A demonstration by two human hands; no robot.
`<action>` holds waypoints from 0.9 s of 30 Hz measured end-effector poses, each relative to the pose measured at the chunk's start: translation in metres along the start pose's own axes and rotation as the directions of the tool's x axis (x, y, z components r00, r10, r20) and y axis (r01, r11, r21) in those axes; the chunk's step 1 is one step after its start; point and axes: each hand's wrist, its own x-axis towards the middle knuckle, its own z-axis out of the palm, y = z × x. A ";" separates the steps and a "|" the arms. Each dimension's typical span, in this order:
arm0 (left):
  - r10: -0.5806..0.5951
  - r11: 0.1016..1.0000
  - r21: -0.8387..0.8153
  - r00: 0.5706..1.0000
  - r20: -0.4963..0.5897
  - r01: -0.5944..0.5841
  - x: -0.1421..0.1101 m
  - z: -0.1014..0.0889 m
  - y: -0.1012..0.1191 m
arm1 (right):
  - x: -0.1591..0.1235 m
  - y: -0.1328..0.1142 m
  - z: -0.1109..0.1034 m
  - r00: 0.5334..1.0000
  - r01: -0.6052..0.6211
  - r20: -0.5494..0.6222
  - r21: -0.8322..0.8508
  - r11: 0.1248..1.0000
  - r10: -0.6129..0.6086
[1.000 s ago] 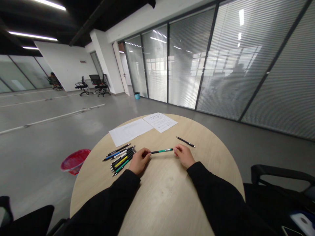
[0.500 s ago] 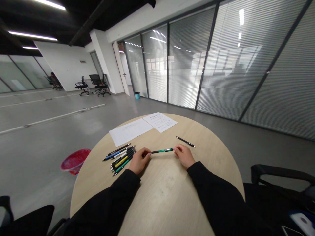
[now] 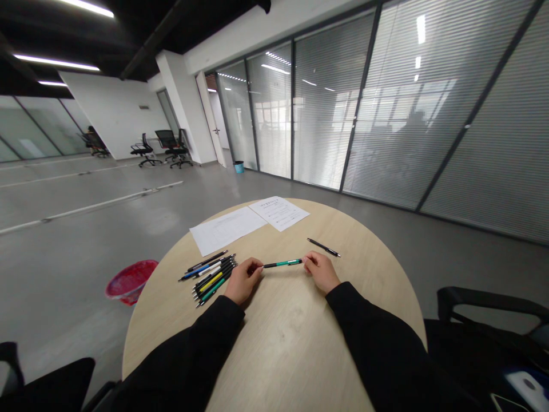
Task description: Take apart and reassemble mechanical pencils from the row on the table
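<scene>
Between my hands a green and black pen (image 3: 283,263) is held roughly level above the round wooden table (image 3: 291,332). My left hand (image 3: 245,278) pinches its black end. My right hand (image 3: 321,270) pinches the other end, by the clip. Fingertips hide both ends. Just left of my left hand lies a row of several pens (image 3: 211,281), side by side, with black, blue, white, yellow and green barrels. A single black pen (image 3: 323,247) rests on the table just beyond my right hand.
Two printed sheets, a left one (image 3: 227,230) and a right one (image 3: 279,213), lie at the table's far side. A red bin (image 3: 131,280) stands on the floor at left. A black chair's armrest (image 3: 493,300) is beside the table at right.
</scene>
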 end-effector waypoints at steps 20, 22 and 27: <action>-0.007 1.000 0.004 1.000 -0.001 0.007 0.000 0.000 0.001 | 0.000 0.002 0.001 1.000 0.015 -0.002 -0.029 0.999 -0.015; -0.008 1.000 0.005 1.000 -0.002 0.008 0.000 -0.001 0.002 | 0.000 0.001 0.000 1.000 0.014 0.000 -0.027 1.000 -0.014; -0.001 1.000 0.019 1.000 -0.008 0.002 0.000 0.000 0.000 | -0.002 -0.002 0.000 1.000 0.007 0.003 -0.013 1.000 -0.007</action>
